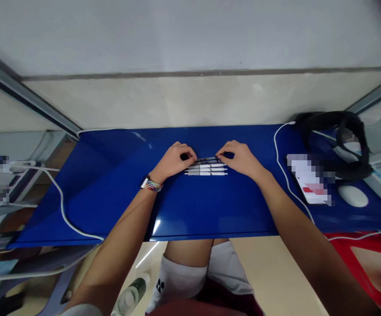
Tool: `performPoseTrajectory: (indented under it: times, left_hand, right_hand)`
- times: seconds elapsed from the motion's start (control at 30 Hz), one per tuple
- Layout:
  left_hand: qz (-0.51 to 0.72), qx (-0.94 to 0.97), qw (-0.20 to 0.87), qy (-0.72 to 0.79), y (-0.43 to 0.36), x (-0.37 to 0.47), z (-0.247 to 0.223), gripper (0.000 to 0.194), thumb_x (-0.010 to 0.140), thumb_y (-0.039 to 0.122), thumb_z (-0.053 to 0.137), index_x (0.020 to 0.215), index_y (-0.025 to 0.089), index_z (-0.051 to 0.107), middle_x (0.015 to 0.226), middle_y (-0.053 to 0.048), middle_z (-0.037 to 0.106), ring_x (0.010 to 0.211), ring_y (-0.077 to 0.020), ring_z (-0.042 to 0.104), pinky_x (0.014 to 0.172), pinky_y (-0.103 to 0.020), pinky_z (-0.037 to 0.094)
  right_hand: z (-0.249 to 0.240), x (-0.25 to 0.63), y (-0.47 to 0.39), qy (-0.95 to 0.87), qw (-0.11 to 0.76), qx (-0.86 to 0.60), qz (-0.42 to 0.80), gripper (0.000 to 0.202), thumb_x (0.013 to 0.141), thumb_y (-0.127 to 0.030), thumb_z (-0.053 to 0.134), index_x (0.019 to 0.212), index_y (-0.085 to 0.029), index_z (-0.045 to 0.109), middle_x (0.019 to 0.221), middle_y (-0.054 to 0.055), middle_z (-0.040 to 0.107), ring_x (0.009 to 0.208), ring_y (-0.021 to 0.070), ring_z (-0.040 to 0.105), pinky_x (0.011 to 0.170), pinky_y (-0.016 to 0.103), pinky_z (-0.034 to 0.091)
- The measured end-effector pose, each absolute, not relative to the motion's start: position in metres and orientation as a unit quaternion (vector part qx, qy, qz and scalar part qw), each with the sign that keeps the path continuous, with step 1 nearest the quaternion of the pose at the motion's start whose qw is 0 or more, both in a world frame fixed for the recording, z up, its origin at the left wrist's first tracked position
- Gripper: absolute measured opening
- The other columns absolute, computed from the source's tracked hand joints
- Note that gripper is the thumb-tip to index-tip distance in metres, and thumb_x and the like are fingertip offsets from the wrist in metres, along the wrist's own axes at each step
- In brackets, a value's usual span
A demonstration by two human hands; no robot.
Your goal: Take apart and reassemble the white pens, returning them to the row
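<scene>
Several white pens [206, 169] lie side by side in a stack of rows on the blue table [210, 206]. At the far side of the row is a darker, see-through pen [206, 159]. My left hand [177, 160] pinches its left end between thumb and forefinger. My right hand [238, 157] pinches the other end in the same way. Both hands rest low over the table, and the white pens sit just in front of the dark one, nearer to me. A colourful band is on my left wrist.
To the right lie a phone [310, 182], a white computer mouse [353, 195] and a black headset-like strap [335, 120]. A white cable [279, 160] runs along that side; another cable [62, 206] crosses the left. A wall [177, 101] stands behind the table.
</scene>
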State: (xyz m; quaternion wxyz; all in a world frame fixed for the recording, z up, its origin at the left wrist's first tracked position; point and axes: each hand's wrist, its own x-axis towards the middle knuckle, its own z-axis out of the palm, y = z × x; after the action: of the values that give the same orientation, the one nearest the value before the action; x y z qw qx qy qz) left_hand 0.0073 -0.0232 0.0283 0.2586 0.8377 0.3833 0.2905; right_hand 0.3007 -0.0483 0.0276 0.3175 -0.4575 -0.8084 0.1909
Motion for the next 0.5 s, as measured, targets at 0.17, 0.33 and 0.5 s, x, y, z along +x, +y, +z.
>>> performPoseTrajectory:
  times: [0.17,0.33,0.5]
  left_hand:
    - [0.312,0.793,0.276,0.445,-0.024,0.011,0.025,0.022,0.098,0.036,0.066,0.085,0.024,0.080,0.094,-0.004,0.082,0.090,-0.0240,0.067,0.099,-0.043,0.048]
    - [0.419,0.688,0.376,0.458,-0.027,0.025,0.017,0.021,0.097,0.037,0.066,0.088,0.023,0.079,0.095,-0.005,0.081,0.088,-0.0233,0.070,0.088,-0.038,0.051]
    - [0.516,0.601,0.435,0.428,-0.039,0.042,0.021,0.021,0.098,0.033,0.064,0.083,0.022,0.075,0.095,-0.005,0.079,0.100,-0.0234,0.072,0.098,-0.035,0.053]
  right_hand:
    - [0.028,0.304,-0.048,-0.810,0.317,-0.457,0.188,0.018,0.095,-0.017,0.071,0.093,-0.029,0.085,0.098,0.004,0.083,0.101,0.0303,0.075,0.098,0.051,0.058]
    - [0.022,0.296,-0.049,-0.773,0.377,-0.469,0.200,0.017,0.099,-0.025,0.072,0.110,-0.029,0.085,0.111,0.007,0.081,0.108,0.0303,0.076,0.103,0.052,0.058]
    - [0.010,0.267,-0.061,-0.627,0.513,-0.527,0.258,0.023,0.105,-0.034,0.063,0.110,-0.028,0.084,0.113,0.007,0.081,0.103,0.0267,0.075,0.098,0.047,0.060]
